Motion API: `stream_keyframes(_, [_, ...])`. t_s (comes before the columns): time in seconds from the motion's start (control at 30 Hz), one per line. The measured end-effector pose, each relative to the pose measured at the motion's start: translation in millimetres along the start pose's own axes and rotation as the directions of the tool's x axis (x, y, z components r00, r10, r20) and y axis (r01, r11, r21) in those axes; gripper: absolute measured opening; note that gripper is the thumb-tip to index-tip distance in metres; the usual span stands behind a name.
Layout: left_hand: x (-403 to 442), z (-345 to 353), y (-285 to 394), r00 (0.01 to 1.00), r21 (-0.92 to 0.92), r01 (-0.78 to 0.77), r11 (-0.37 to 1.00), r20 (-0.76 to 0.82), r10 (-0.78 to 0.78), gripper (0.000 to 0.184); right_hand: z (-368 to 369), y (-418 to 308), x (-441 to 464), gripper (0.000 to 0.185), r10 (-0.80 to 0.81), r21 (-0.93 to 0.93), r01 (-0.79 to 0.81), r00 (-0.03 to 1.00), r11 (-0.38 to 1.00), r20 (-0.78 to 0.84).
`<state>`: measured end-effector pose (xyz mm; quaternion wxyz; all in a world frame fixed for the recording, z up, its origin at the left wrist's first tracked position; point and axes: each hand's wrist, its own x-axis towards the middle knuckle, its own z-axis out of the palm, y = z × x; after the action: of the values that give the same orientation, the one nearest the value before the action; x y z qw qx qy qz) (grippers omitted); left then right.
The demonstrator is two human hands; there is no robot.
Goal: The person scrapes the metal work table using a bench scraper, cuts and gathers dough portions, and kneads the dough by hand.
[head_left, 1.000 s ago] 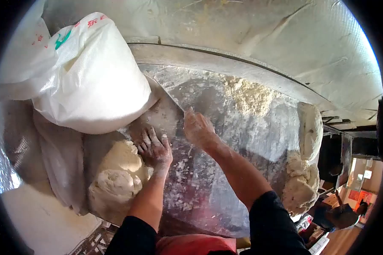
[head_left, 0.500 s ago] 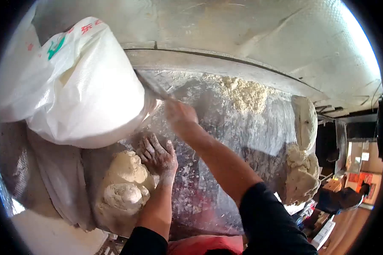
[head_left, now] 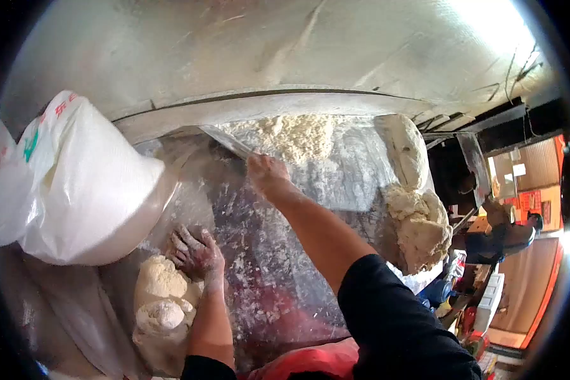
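Note:
My right hand (head_left: 268,174) is wrapped round the near end of a flat metal blade (head_left: 228,140), whose far end lies near the board's back rim. Crumbly flour (head_left: 301,136) is heaped just right of the blade. With fingers apart, my left hand (head_left: 196,254) rests on the floury work surface (head_left: 253,253), against the upper edge of a pale dough lump (head_left: 161,282). Nothing shows in its grasp.
A large white sack (head_left: 85,190) stands at the left, above a grey cloth (head_left: 76,316). Along the right edge lie a long dough roll (head_left: 404,151) and a rough dough lump (head_left: 424,231). Another person (head_left: 497,240) is in the background at the far right.
The view has swung toward the right, so the sack sits further left. My right hand and the blade have moved from beside the sack to beside the flour. My left hand stays by the dough.

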<state>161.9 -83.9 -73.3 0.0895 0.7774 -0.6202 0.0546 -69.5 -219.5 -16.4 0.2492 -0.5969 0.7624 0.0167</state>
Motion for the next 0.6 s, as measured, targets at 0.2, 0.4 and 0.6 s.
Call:
stream_keyframes(0.2, [-0.6, -4.4, 4.0, 1.0, -0.016, 0.012, 1.0, -0.008, -0.012, 0.06, -22.4, 109.9, -10.1, 0.03, 0.139, -0.004, -0.14, 0.988, 0.99, -0.06])
stream_keyframes(0.4, [0.1, -16.5, 13.4, 0.994, 0.063, 0.052, 0.997, 0.097, -0.058, 0.067, -75.6, 161.7, -85.2, 0.029, 0.138, 0.094, -0.118, 0.959, 0.989, -0.247])
stream_keyframes(0.6, [-3.1, -12.3, 14.1, 0.987, 0.023, 0.1, 0.995, 0.123, -0.102, 0.063, -54.7, 235.1, -162.0, 0.038, 0.407, 0.414, -0.333, 0.908, 0.847, -0.101])
